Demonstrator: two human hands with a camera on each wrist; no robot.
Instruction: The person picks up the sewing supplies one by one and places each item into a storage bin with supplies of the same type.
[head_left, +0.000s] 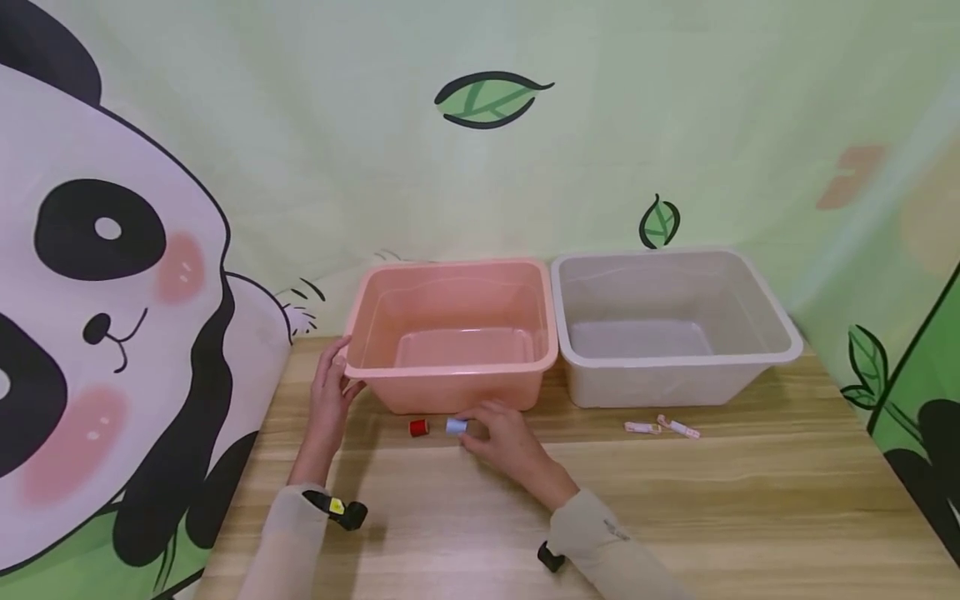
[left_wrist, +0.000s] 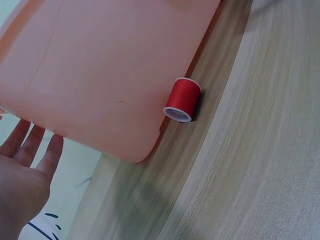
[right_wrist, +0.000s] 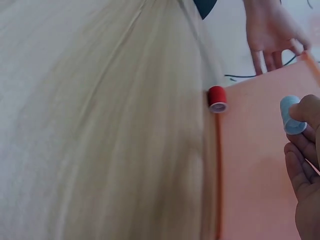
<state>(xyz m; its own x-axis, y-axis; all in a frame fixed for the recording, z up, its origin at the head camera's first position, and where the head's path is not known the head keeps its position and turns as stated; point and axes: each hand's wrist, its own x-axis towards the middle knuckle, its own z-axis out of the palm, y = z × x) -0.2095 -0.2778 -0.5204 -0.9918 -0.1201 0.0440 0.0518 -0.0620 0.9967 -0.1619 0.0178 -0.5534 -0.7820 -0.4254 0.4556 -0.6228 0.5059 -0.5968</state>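
Between thumb and fingers, the right hand (head_left: 512,443) pinches a light blue thread spool (head_left: 456,426) in front of the pink bin (head_left: 450,385). In the right wrist view the blue spool (right_wrist: 291,116) shows at the fingertips of that hand (right_wrist: 306,150). A red spool (head_left: 418,427) lies on its side on the table by the bin's front base, left of the blue one. The left hand (head_left: 328,408) touches the bin's left front corner; in the left wrist view its fingers (left_wrist: 36,145) are extended against the rim.
A grey bin (head_left: 652,385) stands right of the pink one, close beside it. Two small pale pink strips (head_left: 678,427) lie on the wooden table (head_left: 720,517) in front of it. A printed cloth (head_left: 360,167) hangs behind the bins.
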